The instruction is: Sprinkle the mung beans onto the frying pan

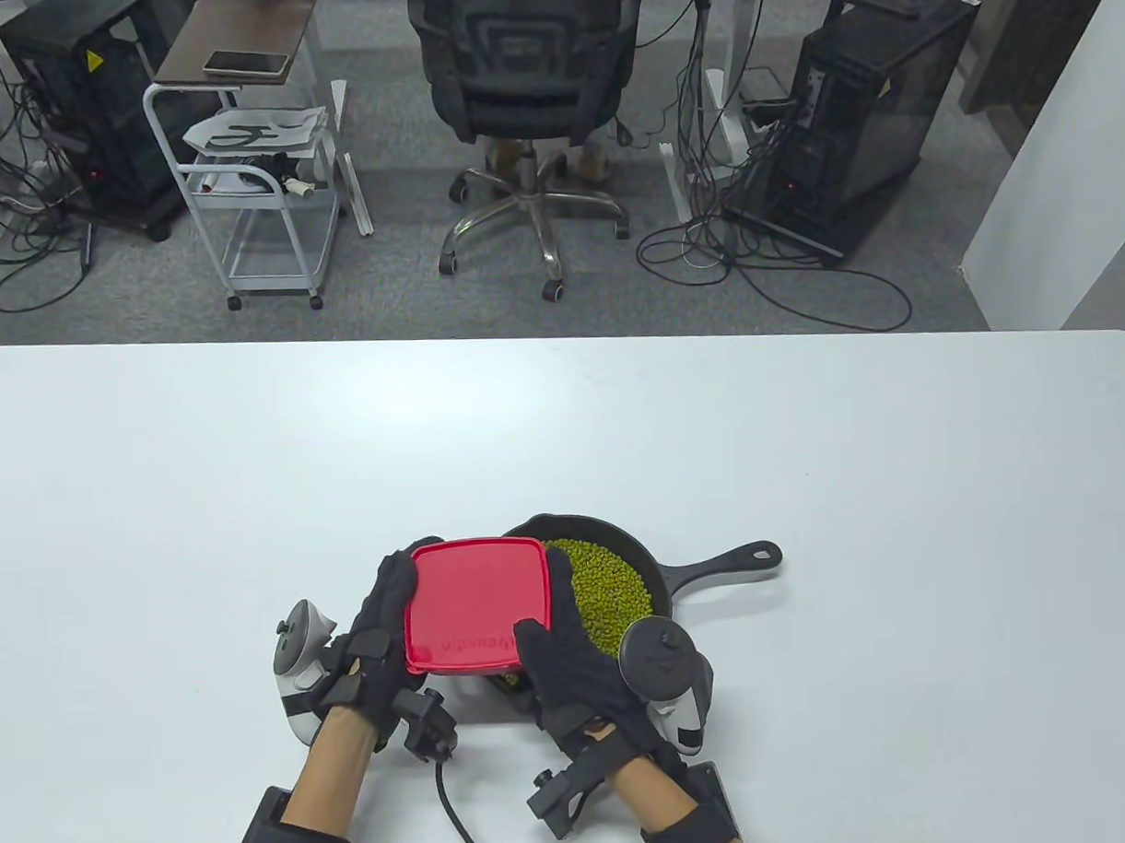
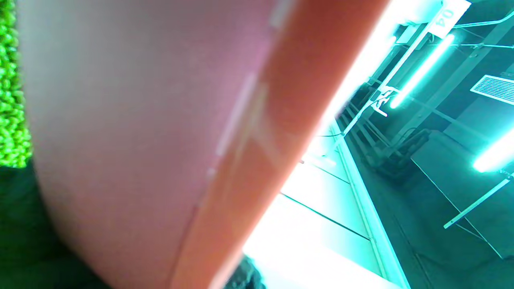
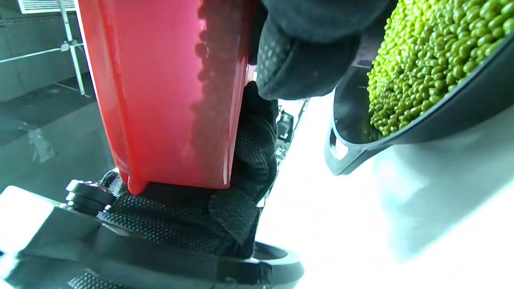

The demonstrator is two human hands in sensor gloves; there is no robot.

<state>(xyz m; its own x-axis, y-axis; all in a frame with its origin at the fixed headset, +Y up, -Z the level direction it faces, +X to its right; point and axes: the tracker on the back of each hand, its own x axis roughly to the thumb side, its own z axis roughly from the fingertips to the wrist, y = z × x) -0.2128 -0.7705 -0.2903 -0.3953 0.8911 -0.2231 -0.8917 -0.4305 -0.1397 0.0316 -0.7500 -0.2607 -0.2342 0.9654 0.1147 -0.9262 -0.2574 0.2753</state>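
Two gloved hands, the left hand (image 1: 377, 645) and right hand (image 1: 571, 656), grip one red container (image 1: 477, 604) by its sides, tipped bottom-up above the pan's near edge. One black frying pan (image 1: 665, 575) sits on the white worktop (image 1: 803, 431), holding a single heap of mung beans (image 1: 610, 590).

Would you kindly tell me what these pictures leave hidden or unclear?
- Table view: the red container covers the frying pan's left part; its open side faces away.
- Left wrist view: the blurred container fills the frame, hiding the left hand.
- Right wrist view: the right hand shows only fingers; mung beans are cut off by the edge.
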